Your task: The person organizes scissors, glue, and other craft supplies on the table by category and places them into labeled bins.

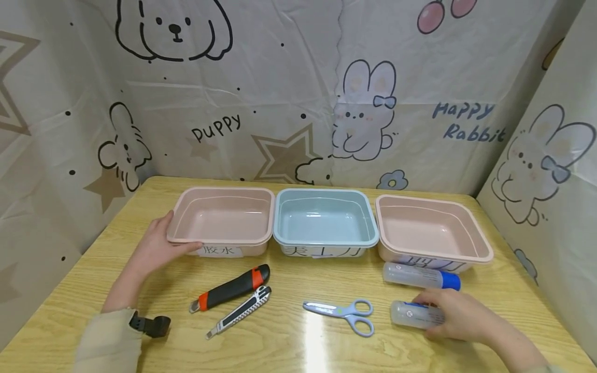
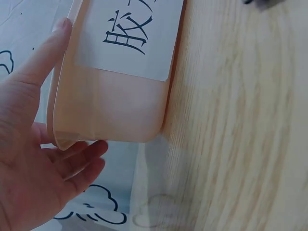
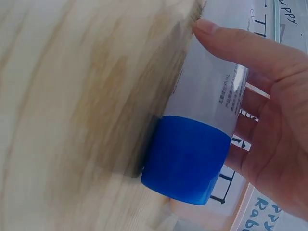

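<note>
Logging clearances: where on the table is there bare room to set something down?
Bare table lies between the slim cutter and scissors, and between scissors and blue bin. Crowded: right hand, gripped bottle, second bottle and right bin; also slim cutter beside black cutter.

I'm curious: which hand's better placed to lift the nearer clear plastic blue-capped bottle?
Probably the right hand: it grips that bottle, while the left hand holds the leftmost pink rectangular plastic tub.

Left hand (image 1: 156,244) has its thumb spread pretty wide from loosely curved fingers; right hand (image 1: 464,317) is gripping, thumb 1 side of the grip, fingers the other.
</note>
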The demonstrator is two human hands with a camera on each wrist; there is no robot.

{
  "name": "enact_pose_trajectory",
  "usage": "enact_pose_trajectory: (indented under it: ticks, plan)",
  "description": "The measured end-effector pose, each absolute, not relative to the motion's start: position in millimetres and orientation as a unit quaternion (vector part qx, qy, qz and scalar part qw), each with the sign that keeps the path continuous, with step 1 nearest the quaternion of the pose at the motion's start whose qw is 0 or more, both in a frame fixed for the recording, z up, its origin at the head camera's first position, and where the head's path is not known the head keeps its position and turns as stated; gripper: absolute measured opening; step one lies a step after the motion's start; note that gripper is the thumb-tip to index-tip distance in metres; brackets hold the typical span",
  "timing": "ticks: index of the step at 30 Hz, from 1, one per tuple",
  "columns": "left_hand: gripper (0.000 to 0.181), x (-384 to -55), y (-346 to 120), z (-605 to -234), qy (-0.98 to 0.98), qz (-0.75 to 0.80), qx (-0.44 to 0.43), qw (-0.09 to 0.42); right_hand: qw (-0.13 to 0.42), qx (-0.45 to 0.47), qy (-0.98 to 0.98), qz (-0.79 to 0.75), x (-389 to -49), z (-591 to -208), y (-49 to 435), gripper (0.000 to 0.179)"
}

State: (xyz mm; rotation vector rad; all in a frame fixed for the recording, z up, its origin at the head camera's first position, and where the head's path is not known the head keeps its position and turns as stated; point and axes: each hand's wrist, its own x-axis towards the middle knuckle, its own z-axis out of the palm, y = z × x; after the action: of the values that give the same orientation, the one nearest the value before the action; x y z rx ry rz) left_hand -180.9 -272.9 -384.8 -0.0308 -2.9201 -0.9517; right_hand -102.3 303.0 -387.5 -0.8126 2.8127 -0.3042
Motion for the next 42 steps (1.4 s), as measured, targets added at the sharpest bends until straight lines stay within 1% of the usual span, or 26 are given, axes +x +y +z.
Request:
enact_pose_trajectory:
  ticks: [4,7,14,18,23,30,35,39,42]
  plan:
    - [0.113,-182,-272,-385,-0.949,-0.313,-0.01,0.034,0.077,-0.291,0.948,-0.104,-106,-386,298,0.045]
    - [0.111,-183,-271,-385,-0.946,-0.321,-0.013,0.043,0.057,-0.295,0.948,-0.102,-109,-380,291,0.046]
    - [0.094,-185,-271,-386,-0.929,-0.362,-0.037,0.066,0.015,-0.296,0.951,-0.087,-118,-364,266,0.047]
    - [0.093,-185,-270,-387,-0.927,-0.367,-0.034,0.067,0.01,-0.304,0.95,-0.078,-125,-358,252,0.045]
    - [0.092,-186,-270,-389,-0.925,-0.37,-0.032,0.078,-0.003,-0.346,0.934,-0.086,-135,-349,233,0.043]
    - [0.096,-184,-272,-393,-0.921,-0.38,-0.027,0.084,-0.024,-0.386,0.918,-0.084,-151,-339,202,0.042]
    - [0.101,-181,-272,-395,-0.921,-0.381,-0.014,0.075,-0.019,-0.397,0.913,-0.091,-161,-331,182,0.046]
    - [0.099,-180,-272,-396,-0.918,-0.388,-0.017,0.081,-0.02,-0.396,0.913,-0.1,-169,-324,165,0.047]
    - [0.097,-180,-272,-396,-0.917,-0.39,-0.021,0.085,-0.025,-0.4,0.91,-0.109,-175,-322,153,0.045]
